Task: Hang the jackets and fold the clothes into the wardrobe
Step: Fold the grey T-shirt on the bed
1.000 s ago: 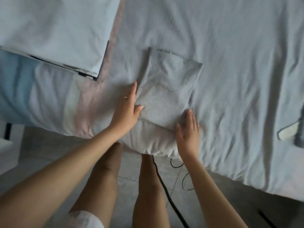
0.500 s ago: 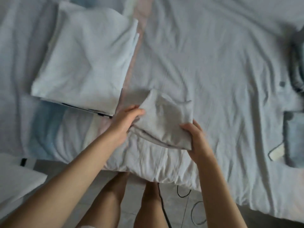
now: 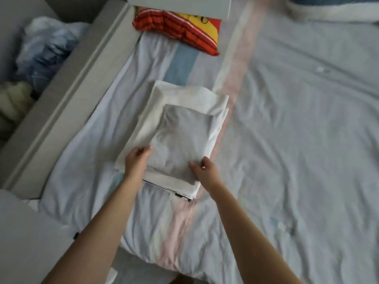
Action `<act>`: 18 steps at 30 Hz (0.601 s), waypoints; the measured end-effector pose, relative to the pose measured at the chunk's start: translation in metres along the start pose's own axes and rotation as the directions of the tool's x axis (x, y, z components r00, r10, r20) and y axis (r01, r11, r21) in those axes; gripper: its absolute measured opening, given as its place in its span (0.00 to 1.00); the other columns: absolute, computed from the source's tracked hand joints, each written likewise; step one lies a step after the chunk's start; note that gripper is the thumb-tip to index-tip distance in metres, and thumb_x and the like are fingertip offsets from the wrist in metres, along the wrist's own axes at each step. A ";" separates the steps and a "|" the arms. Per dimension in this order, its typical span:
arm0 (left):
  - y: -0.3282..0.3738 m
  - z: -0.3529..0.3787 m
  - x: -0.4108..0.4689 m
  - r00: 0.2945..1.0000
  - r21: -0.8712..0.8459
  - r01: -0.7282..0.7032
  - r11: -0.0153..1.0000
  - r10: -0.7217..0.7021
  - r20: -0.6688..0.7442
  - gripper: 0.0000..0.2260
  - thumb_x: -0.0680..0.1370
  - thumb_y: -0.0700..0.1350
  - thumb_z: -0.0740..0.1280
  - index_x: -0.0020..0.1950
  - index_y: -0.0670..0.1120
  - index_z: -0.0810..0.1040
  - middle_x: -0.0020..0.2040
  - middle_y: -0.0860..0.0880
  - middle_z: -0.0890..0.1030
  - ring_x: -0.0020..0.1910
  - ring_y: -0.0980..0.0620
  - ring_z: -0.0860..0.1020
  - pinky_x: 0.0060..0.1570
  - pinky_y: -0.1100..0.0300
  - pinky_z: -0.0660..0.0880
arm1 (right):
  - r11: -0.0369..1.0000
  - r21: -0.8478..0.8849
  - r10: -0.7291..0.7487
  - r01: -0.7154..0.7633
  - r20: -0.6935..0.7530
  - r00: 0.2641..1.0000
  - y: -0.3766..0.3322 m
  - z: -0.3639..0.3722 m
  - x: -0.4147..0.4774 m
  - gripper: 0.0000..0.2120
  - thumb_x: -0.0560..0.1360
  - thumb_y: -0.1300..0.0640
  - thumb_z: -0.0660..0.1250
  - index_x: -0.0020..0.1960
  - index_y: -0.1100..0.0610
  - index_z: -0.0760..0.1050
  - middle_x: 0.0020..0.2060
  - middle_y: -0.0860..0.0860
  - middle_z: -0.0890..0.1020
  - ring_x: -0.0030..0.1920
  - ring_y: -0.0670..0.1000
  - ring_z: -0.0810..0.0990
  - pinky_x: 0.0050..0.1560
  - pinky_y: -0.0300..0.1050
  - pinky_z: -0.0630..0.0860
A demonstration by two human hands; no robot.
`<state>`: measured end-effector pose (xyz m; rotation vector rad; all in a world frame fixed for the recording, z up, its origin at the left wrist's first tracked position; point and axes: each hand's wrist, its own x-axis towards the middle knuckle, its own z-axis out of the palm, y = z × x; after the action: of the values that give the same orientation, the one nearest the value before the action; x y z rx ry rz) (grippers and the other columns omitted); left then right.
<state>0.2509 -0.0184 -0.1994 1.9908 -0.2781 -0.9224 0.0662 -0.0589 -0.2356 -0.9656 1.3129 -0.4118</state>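
Head camera, looking down onto a bed: a folded grey garment (image 3: 180, 138) lies flat on top of a larger folded white garment (image 3: 184, 97), which rests on the pale bedsheet (image 3: 297, 140) near the bed's left side. A dark edge of another piece shows under the white one's near corner.

The person's left hand (image 3: 137, 160) is at the grey garment's near left edge, fingers curled around that edge. The right hand (image 3: 205, 171) pinches the near right corner, thumb on top (the fingers underneath are hidden).

At the far end of the bed lies a red-and-yellow striped cloth (image 3: 180, 29), partly under a white box (image 3: 180, 5). A grey bed frame (image 3: 67, 95) runs along the left, with a heap of blue and white fabric (image 3: 45, 48) beyond it.
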 end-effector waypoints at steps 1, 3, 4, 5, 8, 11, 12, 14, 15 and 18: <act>-0.014 -0.001 0.004 0.999 -0.010 0.047 0.999 -0.046 0.013 0.06 0.76 0.46 0.70 0.45 0.45 0.77 0.39 0.48 0.76 0.39 0.51 0.72 0.26 0.65 0.67 | 0.998 -0.049 0.030 -0.031 -0.022 0.999 0.009 0.004 0.005 0.12 0.75 0.57 0.69 0.39 0.60 0.67 0.34 0.52 0.69 0.38 0.51 0.69 0.39 0.45 0.68; -0.029 -0.002 0.012 0.997 -0.019 0.076 0.997 -0.075 0.027 0.09 0.75 0.47 0.71 0.51 0.44 0.77 0.43 0.48 0.78 0.39 0.53 0.75 0.25 0.67 0.69 | 0.998 -0.009 0.060 -0.060 -0.037 0.998 0.016 0.006 0.012 0.10 0.74 0.57 0.70 0.42 0.59 0.69 0.36 0.54 0.71 0.39 0.51 0.70 0.40 0.46 0.68; -0.028 -0.001 0.013 0.998 0.008 0.049 0.999 -0.049 0.037 0.10 0.74 0.45 0.72 0.53 0.44 0.77 0.44 0.48 0.79 0.39 0.54 0.76 0.26 0.68 0.70 | 0.996 0.046 0.074 -0.072 -0.035 0.997 0.016 0.005 0.012 0.11 0.72 0.56 0.70 0.44 0.61 0.71 0.39 0.54 0.73 0.41 0.52 0.72 0.42 0.48 0.69; -0.027 0.000 0.011 0.998 0.029 0.026 0.999 -0.027 0.050 0.11 0.74 0.44 0.72 0.54 0.44 0.77 0.44 0.49 0.79 0.38 0.56 0.77 0.27 0.69 0.71 | 0.993 0.084 0.086 -0.083 -0.027 0.996 0.015 0.003 0.012 0.14 0.70 0.54 0.70 0.47 0.63 0.73 0.41 0.55 0.74 0.43 0.52 0.73 0.44 0.49 0.71; -0.028 -0.007 0.006 0.997 -0.017 0.052 0.999 -0.050 0.065 0.09 0.74 0.40 0.72 0.53 0.41 0.78 0.42 0.48 0.80 0.37 0.54 0.77 0.31 0.69 0.73 | 0.997 0.024 0.076 -0.076 -0.010 0.997 0.017 0.005 0.006 0.16 0.74 0.58 0.69 0.53 0.69 0.71 0.42 0.55 0.74 0.44 0.52 0.73 0.45 0.49 0.71; -0.033 -0.011 0.008 0.993 -0.081 0.116 0.990 -0.113 0.041 0.08 0.76 0.42 0.69 0.53 0.43 0.77 0.40 0.50 0.78 0.36 0.56 0.75 0.31 0.67 0.70 | 0.997 0.009 0.080 -0.080 0.021 0.997 0.020 0.002 0.001 0.06 0.75 0.61 0.68 0.50 0.62 0.75 0.44 0.54 0.77 0.45 0.52 0.76 0.47 0.49 0.74; -0.033 -0.012 0.011 0.989 -0.111 0.145 0.983 -0.142 0.035 0.06 0.76 0.42 0.69 0.52 0.44 0.77 0.40 0.50 0.78 0.36 0.57 0.74 0.32 0.66 0.69 | 0.995 0.031 0.092 -0.093 0.043 0.995 0.018 0.002 0.000 0.04 0.75 0.62 0.68 0.50 0.59 0.76 0.45 0.54 0.79 0.46 0.53 0.77 0.50 0.51 0.75; -0.034 -0.008 0.012 0.977 -0.202 0.211 0.956 -0.207 0.043 0.01 0.77 0.42 0.68 0.47 0.48 0.77 0.41 0.52 0.77 0.37 0.57 0.74 0.36 0.64 0.67 | 0.991 0.071 0.106 -0.112 0.081 0.991 0.019 0.000 0.002 0.05 0.73 0.64 0.69 0.48 0.57 0.78 0.46 0.55 0.80 0.48 0.54 0.77 0.54 0.56 0.74; -0.035 -0.008 0.013 0.972 -0.231 0.233 0.945 -0.229 0.045 0.02 0.77 0.42 0.68 0.46 0.48 0.76 0.40 0.53 0.77 0.38 0.58 0.74 0.37 0.63 0.67 | 0.988 0.088 0.115 -0.123 0.090 0.989 0.019 0.000 0.001 0.06 0.72 0.65 0.69 0.47 0.57 0.79 0.46 0.56 0.80 0.48 0.55 0.77 0.54 0.56 0.74; -0.036 -0.003 0.013 0.966 -0.297 0.252 0.921 -0.260 0.014 0.06 0.77 0.38 0.66 0.44 0.49 0.75 0.39 0.54 0.76 0.37 0.59 0.73 0.36 0.63 0.66 | 0.985 0.079 0.150 -0.155 0.060 0.987 0.015 0.000 0.000 0.07 0.72 0.69 0.65 0.44 0.59 0.78 0.41 0.56 0.79 0.43 0.53 0.76 0.47 0.49 0.73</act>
<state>0.2568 -0.0022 -0.2341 1.7816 0.1355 -1.0351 0.0628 -0.0500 -0.2476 -0.7951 1.3002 -0.3182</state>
